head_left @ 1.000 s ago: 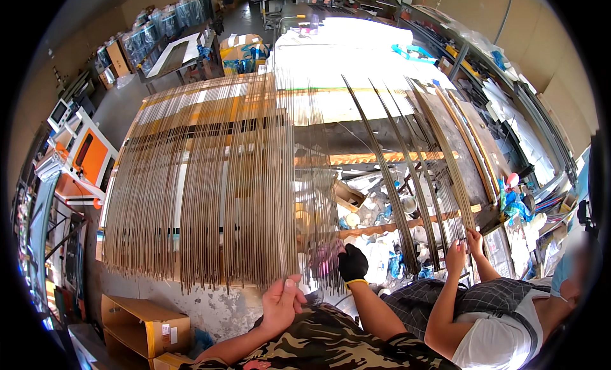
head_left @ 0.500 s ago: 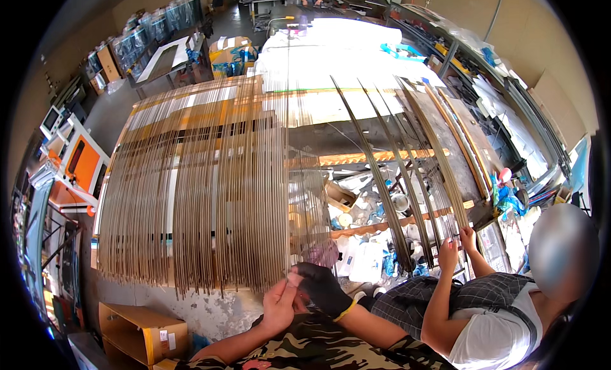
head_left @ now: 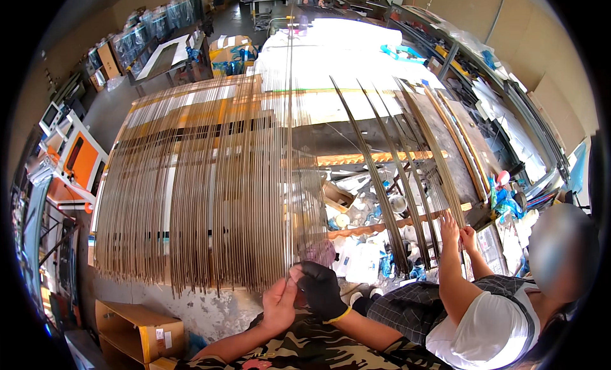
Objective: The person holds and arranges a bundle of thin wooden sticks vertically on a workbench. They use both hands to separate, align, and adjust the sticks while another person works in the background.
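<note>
Two hands, the bare left hand [head_left: 279,304] and black-gloved right hand [head_left: 320,293], meet at the fingertips, pinching the near end of a thin rod [head_left: 291,109]; it extends forward beside densely ranked parallel rods [head_left: 197,204].

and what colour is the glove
The glove is black with a yellow edge, clear in the head view.

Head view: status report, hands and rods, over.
Bare left hand, gloved right hand meet at thin rod; grip unclear. Row of rods leftward. Co-worker's hand rightward.
</note>
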Action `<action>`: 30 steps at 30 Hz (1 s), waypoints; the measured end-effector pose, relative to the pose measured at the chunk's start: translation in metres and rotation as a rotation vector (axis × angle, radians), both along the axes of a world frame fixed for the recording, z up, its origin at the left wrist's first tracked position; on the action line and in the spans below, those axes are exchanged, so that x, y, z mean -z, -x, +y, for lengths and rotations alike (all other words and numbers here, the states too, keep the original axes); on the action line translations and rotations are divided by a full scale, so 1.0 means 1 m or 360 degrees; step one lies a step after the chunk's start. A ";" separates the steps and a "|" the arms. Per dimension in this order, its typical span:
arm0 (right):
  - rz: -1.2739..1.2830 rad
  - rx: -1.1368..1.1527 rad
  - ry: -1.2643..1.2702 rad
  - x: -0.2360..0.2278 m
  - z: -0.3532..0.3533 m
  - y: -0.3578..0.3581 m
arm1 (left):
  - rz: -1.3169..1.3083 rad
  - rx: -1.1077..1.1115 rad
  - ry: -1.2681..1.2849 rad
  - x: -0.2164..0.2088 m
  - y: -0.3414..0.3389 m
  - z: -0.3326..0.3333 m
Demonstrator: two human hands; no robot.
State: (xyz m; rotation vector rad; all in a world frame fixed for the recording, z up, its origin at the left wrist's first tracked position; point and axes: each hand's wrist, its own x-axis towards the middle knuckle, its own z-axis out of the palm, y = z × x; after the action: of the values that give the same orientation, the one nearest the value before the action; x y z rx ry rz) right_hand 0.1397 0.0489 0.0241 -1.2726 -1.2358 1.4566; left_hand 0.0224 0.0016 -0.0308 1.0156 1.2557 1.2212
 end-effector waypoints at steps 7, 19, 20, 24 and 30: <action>0.0055 0.0480 -0.0012 0.023 0.022 -0.018 | -0.0193 -0.0222 0.0231 -0.043 -0.005 0.003; 0.0016 0.0679 0.0158 0.077 0.087 -0.055 | -0.0117 -0.0102 0.0154 -0.038 0.001 -0.008; -0.0081 0.0692 0.0067 0.095 0.091 -0.062 | -0.0099 -0.0114 0.0140 -0.038 0.001 -0.008; -0.0620 0.0749 -0.0299 0.195 0.105 -0.090 | -0.0118 -0.0130 0.0169 -0.035 0.002 -0.008; -0.1142 0.0624 -0.0460 0.173 0.086 -0.078 | -0.0107 -0.0158 0.0200 -0.034 0.006 -0.010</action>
State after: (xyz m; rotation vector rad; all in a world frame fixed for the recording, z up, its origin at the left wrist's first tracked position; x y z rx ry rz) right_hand 0.2175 0.1346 -0.1486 -1.7744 -1.4622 0.5169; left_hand 0.0160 -0.0083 0.0027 0.8230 1.3258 1.2255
